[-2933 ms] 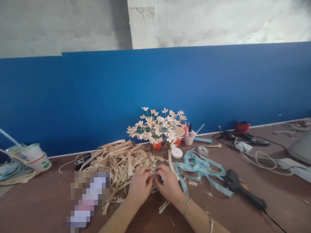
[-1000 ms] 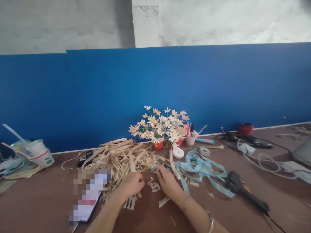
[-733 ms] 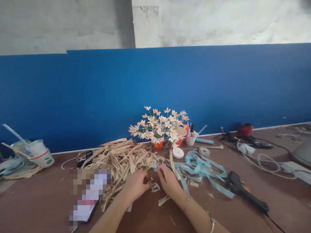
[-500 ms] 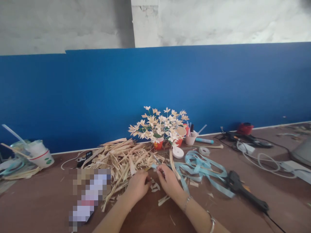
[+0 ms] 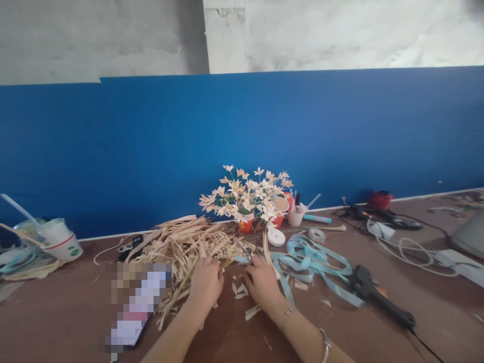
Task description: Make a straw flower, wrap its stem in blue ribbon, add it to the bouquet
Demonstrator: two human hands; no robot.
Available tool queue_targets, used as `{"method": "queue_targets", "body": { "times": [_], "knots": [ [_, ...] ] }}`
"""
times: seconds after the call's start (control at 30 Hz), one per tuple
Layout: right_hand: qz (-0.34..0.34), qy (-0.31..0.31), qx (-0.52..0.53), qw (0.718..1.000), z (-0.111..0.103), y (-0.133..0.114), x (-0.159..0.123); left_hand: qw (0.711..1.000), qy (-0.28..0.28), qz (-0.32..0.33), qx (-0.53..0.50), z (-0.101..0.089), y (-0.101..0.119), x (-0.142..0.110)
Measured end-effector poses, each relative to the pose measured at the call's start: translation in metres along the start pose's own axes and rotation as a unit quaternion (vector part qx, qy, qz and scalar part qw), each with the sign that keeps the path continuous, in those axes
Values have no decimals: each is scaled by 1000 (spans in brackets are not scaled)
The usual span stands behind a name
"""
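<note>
My left hand (image 5: 207, 283) rests at the right edge of a heap of dry, straw-coloured husk strips (image 5: 189, 247), fingers curled in; anything inside them is hidden. My right hand (image 5: 262, 282) lies a little apart from it, fingers bent down, and covers whatever is beneath. A narrow metal blade (image 5: 244, 248) sticks out just beyond its fingertips; I cannot tell whether the hand grips its handle. Small pale petal-shaped pieces (image 5: 239, 291) lie on the brown table between the hands. Behind stand cream flowers (image 5: 245, 194) in a red paper cup (image 5: 245, 224).
Light blue ribbon (image 5: 308, 254) lies tangled to the right, beside a black corded tool (image 5: 381, 297). A white roll (image 5: 276, 237), a tape roll (image 5: 316, 235) and a pen cup (image 5: 295, 217) stand behind. At left are a phone-like object (image 5: 139, 312), partly pixelated, and a white bowl (image 5: 65, 248).
The hands were together at the start, then parted, uncovering petal-shaped pieces. Over the last half second, my left hand has drawn leftward toward the husks and my right hand has turned palm-down.
</note>
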State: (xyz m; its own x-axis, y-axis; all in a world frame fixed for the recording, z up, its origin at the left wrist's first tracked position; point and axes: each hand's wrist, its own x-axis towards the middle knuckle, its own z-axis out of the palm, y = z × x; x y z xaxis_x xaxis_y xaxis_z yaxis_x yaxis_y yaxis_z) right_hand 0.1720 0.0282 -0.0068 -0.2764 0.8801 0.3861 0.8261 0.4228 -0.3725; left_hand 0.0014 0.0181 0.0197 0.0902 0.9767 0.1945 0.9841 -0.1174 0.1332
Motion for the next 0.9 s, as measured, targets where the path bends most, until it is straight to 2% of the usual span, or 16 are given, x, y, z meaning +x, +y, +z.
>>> {"method": "queue_targets", "body": {
  "times": [0.13, 0.23, 0.33, 0.47, 0.57, 0.73, 0.9],
  "knots": [
    [-9, -10, 12, 1000, -6, 1, 1, 999, -2, -6, 51, 0, -4, 0],
    [-17, -56, 12, 998, -15, -1, 1, 997, 7, -17, 70, 1, -8, -1],
    [-18, -106, -20, 994, -21, -8, -3, 997, 12, -23, 78, 0, -11, -2],
    [-21, -121, -63, 990, -21, -14, -6, 998, 32, -11, 61, -3, -10, -3],
    [-17, -116, -60, 991, -18, -13, -5, 998, 55, 14, -3, -5, -5, -2],
    [-6, -83, 0, 997, -17, -9, -1, 974, 9, 108, -200, -2, 6, 0],
    [-26, -39, 106, 993, -13, -9, -1, 961, -9, 123, -249, -4, 13, -3]
  ]
}}
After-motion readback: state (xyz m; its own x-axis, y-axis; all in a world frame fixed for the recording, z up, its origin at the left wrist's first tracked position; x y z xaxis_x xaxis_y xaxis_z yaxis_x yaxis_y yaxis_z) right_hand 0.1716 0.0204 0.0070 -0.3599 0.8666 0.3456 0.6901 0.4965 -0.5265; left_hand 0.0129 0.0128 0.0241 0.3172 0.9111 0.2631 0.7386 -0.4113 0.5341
